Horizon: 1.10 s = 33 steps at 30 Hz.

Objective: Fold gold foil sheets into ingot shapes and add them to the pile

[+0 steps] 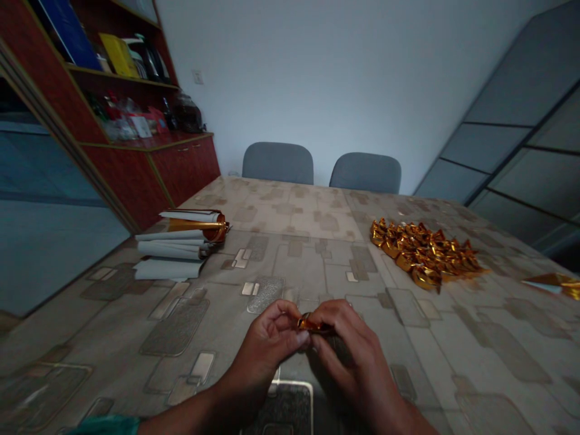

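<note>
Both hands meet over the near middle of the table, pinching one small piece of folded gold foil paper between them. My left hand has its thumb and index finger on the left end of the piece. From the other side, my right hand holds the right end, its fingers covering much of it. The exact shape of the fold is partly hidden. To the right, a cluster of folded gold foil pieces sits in rows. At the left lies a stack of rolled or folded paper sheets, pale outside with gold foil showing.
A patterned cloth covers the table. Another gold foil sheet lies at the far right edge. Two grey chairs stand behind the table against the wall. A red-brown cabinet with loaded shelves stands at the left.
</note>
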### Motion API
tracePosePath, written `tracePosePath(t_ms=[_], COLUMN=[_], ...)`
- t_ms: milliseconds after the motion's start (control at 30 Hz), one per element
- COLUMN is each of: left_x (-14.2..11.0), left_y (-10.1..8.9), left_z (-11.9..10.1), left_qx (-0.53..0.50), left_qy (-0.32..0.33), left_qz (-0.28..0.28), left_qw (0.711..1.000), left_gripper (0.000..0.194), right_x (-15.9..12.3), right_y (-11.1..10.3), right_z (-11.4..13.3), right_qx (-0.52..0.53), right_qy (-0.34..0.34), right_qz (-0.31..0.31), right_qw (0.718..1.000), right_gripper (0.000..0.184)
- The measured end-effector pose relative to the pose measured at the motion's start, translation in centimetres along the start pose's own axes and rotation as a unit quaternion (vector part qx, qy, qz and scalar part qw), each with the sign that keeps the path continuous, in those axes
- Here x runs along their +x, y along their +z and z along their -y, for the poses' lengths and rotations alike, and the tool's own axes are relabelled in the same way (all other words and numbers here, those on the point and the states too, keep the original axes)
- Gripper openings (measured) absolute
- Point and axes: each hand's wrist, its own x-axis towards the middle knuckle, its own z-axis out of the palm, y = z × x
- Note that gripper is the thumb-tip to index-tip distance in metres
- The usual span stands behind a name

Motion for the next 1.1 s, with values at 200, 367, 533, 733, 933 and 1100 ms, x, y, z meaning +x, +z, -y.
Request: tracePosePath(t_ms=[200,367,533,733,933,1100], left_x=[0.1,-0.1,-0.4,-0.6,-0.8,-1.0], left_y=[-0.3,-0.1,0.2,0.3,0.3,0.3], left_z=[0.1,-0.1,-0.2,0.2,0.0,0.0], left_qx=[-0.066,-0.076,-0.090,-0.103,-0.106,-0.110], left_qy=[0.000,-0.023,-0.046,-0.064,-0.078,-0.088], left_qz=[-0.011,0.013,0.061,0.102,0.113,0.109], left_qw=[0.998,0.997,0.993,0.987,0.985,0.984], left_gripper=[0.040,0.039,0.037,0.036,0.030,0.031], right_x=[-0.3,-0.4,-0.3,-0.4,-0.4,-0.6], right_y=[-0.8,-0.8,-1.5,-1.7,-1.4,-1.3], right_z=[0.7,0.8,0.5,0.7,0.7,0.6], right_qx=[0.018,-0.017,-0.047,-0.102,-0.156,-0.176], right_qy=[-0.004,-0.035,-0.075,-0.087,-0.085,-0.096], right_qz=[0.034,0.057,0.091,0.087,0.084,0.087], right_qw=[0.999,0.998,0.992,0.987,0.980,0.976], right_gripper=[0.029,0.028,0.027,0.010,0.016,0.016])
